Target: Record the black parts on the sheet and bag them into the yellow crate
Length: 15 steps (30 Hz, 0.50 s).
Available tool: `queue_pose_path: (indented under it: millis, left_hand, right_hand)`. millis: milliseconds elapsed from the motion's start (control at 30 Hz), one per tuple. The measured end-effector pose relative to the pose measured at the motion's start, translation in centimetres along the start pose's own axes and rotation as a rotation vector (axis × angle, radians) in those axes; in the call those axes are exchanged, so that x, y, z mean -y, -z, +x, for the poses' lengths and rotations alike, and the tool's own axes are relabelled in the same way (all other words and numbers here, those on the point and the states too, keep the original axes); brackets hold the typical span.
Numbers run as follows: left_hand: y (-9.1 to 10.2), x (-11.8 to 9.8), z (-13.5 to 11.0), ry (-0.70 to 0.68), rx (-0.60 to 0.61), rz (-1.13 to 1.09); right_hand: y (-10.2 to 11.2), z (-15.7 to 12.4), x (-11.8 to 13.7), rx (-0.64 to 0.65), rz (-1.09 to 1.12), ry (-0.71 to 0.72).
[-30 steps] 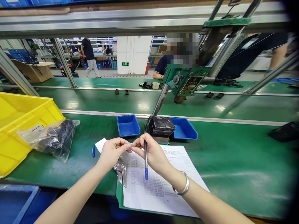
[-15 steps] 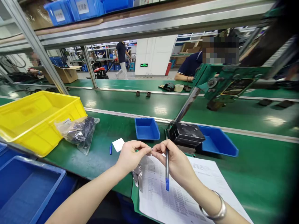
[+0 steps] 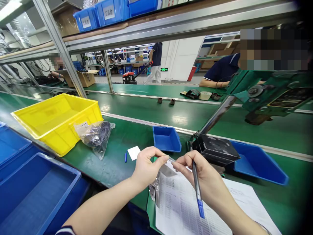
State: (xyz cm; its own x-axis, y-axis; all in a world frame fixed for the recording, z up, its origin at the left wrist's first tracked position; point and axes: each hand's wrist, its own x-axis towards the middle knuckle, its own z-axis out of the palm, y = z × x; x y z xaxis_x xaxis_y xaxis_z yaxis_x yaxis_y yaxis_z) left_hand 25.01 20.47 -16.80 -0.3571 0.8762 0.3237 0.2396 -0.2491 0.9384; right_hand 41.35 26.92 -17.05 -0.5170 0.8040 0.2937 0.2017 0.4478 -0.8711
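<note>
Above the papers [image 3: 181, 212], the left hand [image 3: 146, 166] has thumb and finger pinched on a thin clear piece [image 3: 168, 170], while the right hand [image 3: 207, 176] grips a pen [image 3: 197, 186] and brings its fingertips to the piece's other side; whether they also clamp it, I cannot tell. The handling looks midway: the piece is up off the papers, not yet laid down. A blue cap [image 3: 125, 157] lies left of the papers, so the pen is probably uncapped; no writing is under way. Also left of them are a white square [image 3: 134, 152] and, farther off, a bag of dark parts [image 3: 96, 135] against a yellow bin [image 3: 61, 140]. Behind the papers, a black block [image 3: 217, 150] and two blue trays, one nearer the left [image 3: 165, 138] and one nearer the right [image 3: 259, 163], seem likeliest to crowd reaching forward.
</note>
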Motion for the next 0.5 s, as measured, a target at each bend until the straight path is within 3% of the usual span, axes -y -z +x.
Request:
queue_pose_path:
  millis: [167,333,500]
  left_hand:
    - [0.6,0.3,-0.2,0.162,-0.001,-0.176]
    - [1.5,-0.1,0.0,0.241,0.006,-0.298]
    - [4.4,0.3,0.8,0.245,-0.103,-0.311]
  right_hand:
    - [0.1,-0.1,0.4,0.01,-0.006,-0.015]
    - [-0.2,0.2,0.7,-0.042,-0.074,0.048]
    - [0.3,1.2,-0.1,-0.135,-0.066,0.093]
